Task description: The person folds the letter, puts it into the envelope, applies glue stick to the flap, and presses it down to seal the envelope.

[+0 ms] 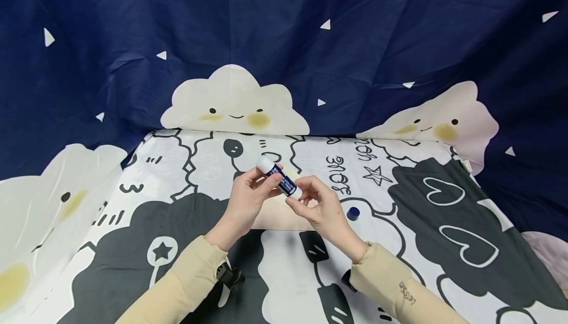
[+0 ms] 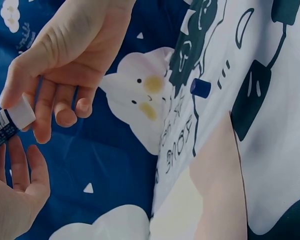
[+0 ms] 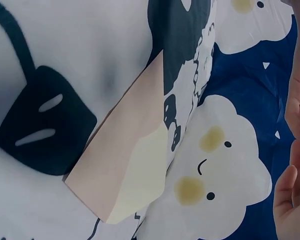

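Observation:
Both hands hold a glue stick (image 1: pixel 284 181) with a dark blue printed label, tilted above the table. My left hand (image 1: pixel 248 196) grips its body between thumb and fingers, below the uncapped white upper end (image 1: pixel 265 162). At the lower end, the thumb and fingers of my right hand (image 1: pixel 324 208) pinch the white base, which shows as a white knob (image 2: pixel 22 112) in the left wrist view. A dark blue cap (image 1: pixel 353 213) lies on the cloth right of the right hand. Under the hands is a flat pink and cream sheet (image 1: pixel 279 218), partly hidden by them.
A black and white cartoon-print cloth (image 1: pixel 199 156) covers the table. Behind and at the sides hangs a navy curtain (image 1: pixel 284 28) with white clouds and triangles, meeting the table's far edge.

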### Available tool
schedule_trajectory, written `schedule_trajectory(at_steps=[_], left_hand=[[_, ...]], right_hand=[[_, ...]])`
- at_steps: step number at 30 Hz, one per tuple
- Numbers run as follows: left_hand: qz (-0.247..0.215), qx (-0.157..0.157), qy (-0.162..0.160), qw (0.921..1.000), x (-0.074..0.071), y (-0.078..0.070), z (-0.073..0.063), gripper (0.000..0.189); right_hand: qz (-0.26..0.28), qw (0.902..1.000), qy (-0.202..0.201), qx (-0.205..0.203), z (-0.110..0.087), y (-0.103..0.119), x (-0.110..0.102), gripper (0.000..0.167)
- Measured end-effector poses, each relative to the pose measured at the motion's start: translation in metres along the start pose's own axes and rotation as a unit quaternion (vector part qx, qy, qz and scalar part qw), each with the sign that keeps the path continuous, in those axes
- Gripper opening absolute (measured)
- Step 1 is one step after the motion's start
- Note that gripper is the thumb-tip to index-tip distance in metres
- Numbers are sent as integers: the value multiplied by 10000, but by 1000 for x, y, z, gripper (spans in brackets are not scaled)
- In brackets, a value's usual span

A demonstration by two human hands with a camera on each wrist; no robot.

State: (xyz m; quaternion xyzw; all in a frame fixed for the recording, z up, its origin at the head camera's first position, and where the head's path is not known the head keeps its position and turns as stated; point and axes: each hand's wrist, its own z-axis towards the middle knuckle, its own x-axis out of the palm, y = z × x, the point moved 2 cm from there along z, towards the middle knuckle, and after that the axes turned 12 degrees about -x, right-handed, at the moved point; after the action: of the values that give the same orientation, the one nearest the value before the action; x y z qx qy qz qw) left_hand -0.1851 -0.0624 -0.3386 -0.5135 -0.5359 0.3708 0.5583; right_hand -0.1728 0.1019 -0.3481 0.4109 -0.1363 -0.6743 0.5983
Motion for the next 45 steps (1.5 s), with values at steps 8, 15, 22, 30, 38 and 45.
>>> schedule_trajectory(at_steps=[8, 15, 22, 30, 38, 45], left_hand=[[-31, 28, 103, 9999, 1, 1, 0, 36], [-24, 91, 205, 9997, 0, 0, 0, 34], [438, 88, 300, 9986, -5, 4, 3, 39], [2086, 100, 76, 9779, -28, 21, 17, 50], [3896, -61, -5, 9210, -50, 32, 23, 71], [5525, -58, -92, 8335, -55, 46, 23, 72]], right_hand=[[215, 9997, -139, 47, 3, 2, 3, 29], [389, 9990, -156, 131, 2, 1, 3, 27], [494, 9984, -136, 240, 2, -1, 2, 26], [460, 9966, -341, 590, 2, -3, -8, 28], [220, 9941, -828, 661, 0, -20, -22, 28], [-73, 9909, -1004, 889, -1, -30, -31, 26]])
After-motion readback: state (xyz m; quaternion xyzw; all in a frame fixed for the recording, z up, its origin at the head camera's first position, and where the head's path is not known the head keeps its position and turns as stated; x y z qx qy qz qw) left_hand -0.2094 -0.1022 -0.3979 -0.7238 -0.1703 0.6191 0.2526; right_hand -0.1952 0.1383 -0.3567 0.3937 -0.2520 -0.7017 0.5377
